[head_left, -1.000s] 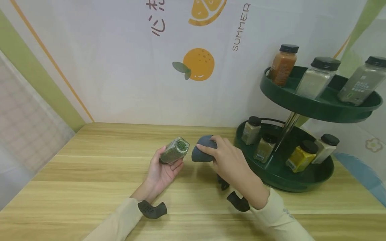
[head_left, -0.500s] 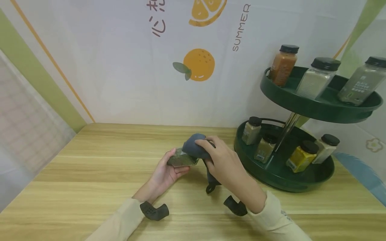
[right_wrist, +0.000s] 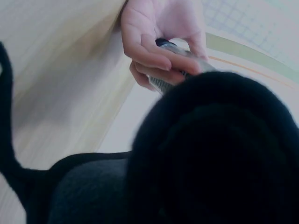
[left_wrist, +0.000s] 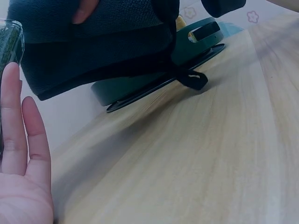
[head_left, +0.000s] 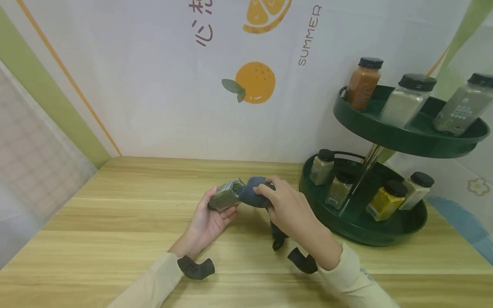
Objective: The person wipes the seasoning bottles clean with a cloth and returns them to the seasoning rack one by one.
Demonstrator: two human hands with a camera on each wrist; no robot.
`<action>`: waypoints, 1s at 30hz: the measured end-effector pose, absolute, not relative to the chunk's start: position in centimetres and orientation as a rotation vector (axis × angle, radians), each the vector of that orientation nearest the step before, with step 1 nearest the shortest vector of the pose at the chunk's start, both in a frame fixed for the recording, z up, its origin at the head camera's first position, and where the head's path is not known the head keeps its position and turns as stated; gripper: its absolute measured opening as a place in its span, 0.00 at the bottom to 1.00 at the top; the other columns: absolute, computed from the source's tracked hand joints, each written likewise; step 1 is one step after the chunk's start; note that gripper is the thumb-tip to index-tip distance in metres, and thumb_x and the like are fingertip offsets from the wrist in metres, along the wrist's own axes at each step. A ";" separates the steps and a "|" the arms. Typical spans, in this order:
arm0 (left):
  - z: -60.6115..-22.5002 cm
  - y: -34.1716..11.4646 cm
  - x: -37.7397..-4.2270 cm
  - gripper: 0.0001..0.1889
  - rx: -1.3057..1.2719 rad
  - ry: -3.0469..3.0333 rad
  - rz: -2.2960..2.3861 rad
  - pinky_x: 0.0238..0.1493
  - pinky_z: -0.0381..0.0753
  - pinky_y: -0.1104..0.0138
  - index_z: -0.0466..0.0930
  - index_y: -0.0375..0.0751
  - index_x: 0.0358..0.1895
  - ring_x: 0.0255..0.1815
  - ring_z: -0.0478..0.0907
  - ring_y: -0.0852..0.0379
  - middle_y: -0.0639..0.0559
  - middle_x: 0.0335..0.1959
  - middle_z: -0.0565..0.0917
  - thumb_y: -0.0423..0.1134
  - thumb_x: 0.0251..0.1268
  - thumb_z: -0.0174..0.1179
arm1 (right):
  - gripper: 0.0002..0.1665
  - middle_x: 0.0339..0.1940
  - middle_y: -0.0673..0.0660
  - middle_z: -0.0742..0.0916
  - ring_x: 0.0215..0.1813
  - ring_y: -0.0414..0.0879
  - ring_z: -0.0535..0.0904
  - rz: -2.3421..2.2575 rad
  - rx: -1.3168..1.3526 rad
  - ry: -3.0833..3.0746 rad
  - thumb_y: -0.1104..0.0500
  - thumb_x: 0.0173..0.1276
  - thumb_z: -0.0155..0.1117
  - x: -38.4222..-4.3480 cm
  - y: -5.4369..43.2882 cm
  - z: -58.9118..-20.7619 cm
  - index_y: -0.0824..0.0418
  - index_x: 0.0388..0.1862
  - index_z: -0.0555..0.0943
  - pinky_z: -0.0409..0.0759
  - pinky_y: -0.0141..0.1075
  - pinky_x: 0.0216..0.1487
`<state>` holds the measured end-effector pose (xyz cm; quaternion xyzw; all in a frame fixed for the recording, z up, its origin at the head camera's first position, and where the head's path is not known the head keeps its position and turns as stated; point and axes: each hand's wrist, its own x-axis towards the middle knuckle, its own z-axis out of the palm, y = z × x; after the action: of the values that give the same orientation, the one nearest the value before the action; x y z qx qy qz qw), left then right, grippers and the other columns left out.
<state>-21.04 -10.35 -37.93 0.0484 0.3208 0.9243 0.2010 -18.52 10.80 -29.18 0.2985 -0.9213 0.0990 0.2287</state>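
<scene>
My left hand [head_left: 205,226] grips a clear spice jar [head_left: 224,197] of green flakes above the table. The jar lies tilted, its dark cap toward the palm and its base facing right. In my right hand [head_left: 294,209] is a bunched dark blue cloth [head_left: 252,193], pinched between thumb and fingers. The cloth meets the right edge of the jar's base in the head view; whether it presses there I cannot tell. Its lower part hangs down to a black loop [left_wrist: 192,79], seen in the left wrist view. The cloth fills much of the right wrist view, hiding most of the jar.
On the right stands a two-tier dark green rack [head_left: 385,233]. Several black-capped spice jars sit on it, among them an orange-red jar [head_left: 363,87] above and a yellow jar [head_left: 386,201] below. A printed curtain [head_left: 173,107] hangs behind the wooden table [head_left: 115,222].
The cloth went left from beside the jar onto its base, then back slightly right. The jar turned and moved right, then returned left with part of its base showing again.
</scene>
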 end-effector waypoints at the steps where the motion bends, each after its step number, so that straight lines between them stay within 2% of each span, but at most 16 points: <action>1: -37.9 -10.4 -21.0 0.20 0.134 0.894 2.584 0.44 0.80 0.70 0.62 0.44 0.52 0.30 0.84 0.62 0.50 0.32 0.85 0.56 0.71 0.38 | 0.26 0.50 0.56 0.80 0.47 0.51 0.80 0.266 0.816 -2.551 0.67 0.51 0.70 -18.5 10.9 -29.0 0.48 0.48 0.80 0.82 0.42 0.32; 5: -37.9 -10.3 -21.0 0.20 0.131 0.914 2.580 0.45 0.80 0.70 0.62 0.44 0.52 0.31 0.84 0.62 0.51 0.33 0.85 0.56 0.71 0.37 | 0.25 0.49 0.57 0.80 0.47 0.51 0.80 0.206 0.784 -2.586 0.68 0.52 0.67 -18.5 11.4 -28.5 0.48 0.48 0.81 0.82 0.41 0.30; 12: -37.8 -10.0 -21.0 0.18 0.148 1.019 2.557 0.49 0.79 0.68 0.60 0.45 0.54 0.33 0.83 0.60 0.52 0.37 0.82 0.53 0.72 0.38 | 0.26 0.49 0.57 0.80 0.48 0.53 0.80 0.315 0.636 -2.544 0.67 0.55 0.65 -18.4 12.3 -27.4 0.50 0.53 0.79 0.83 0.46 0.33; 16: -37.9 -9.9 -20.9 0.18 0.234 1.121 2.479 0.55 0.77 0.66 0.60 0.43 0.58 0.41 0.83 0.56 0.50 0.44 0.80 0.48 0.74 0.38 | 0.29 0.51 0.57 0.80 0.46 0.53 0.81 0.384 0.735 -2.483 0.65 0.55 0.68 -18.2 12.0 -27.3 0.50 0.57 0.77 0.83 0.45 0.36; 20: -38.0 -10.0 -20.7 0.18 0.321 1.146 2.406 0.58 0.74 0.64 0.62 0.41 0.60 0.48 0.81 0.52 0.49 0.48 0.80 0.45 0.74 0.37 | 0.29 0.51 0.57 0.80 0.45 0.51 0.81 0.359 0.879 -2.438 0.65 0.54 0.70 -18.2 11.3 -27.9 0.49 0.56 0.78 0.83 0.41 0.36; 25: -38.0 -10.1 -20.9 0.17 0.297 1.036 2.497 0.58 0.75 0.62 0.65 0.44 0.57 0.44 0.82 0.53 0.49 0.47 0.80 0.47 0.74 0.37 | 0.28 0.50 0.56 0.79 0.45 0.50 0.81 0.385 0.920 -2.414 0.67 0.54 0.69 -18.3 10.9 -28.4 0.52 0.55 0.78 0.82 0.40 0.36; 30: -37.9 -10.3 -21.0 0.16 0.279 0.810 2.604 0.60 0.73 0.60 0.62 0.44 0.56 0.43 0.83 0.52 0.48 0.47 0.77 0.49 0.74 0.37 | 0.27 0.49 0.56 0.79 0.43 0.50 0.82 0.383 0.927 -2.425 0.67 0.54 0.69 -18.4 11.0 -28.6 0.52 0.54 0.78 0.82 0.40 0.35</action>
<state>-20.98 -10.27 -37.90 0.0998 0.2897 0.9309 0.1989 -18.45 11.04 -28.64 0.3415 -0.8934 0.1409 0.2556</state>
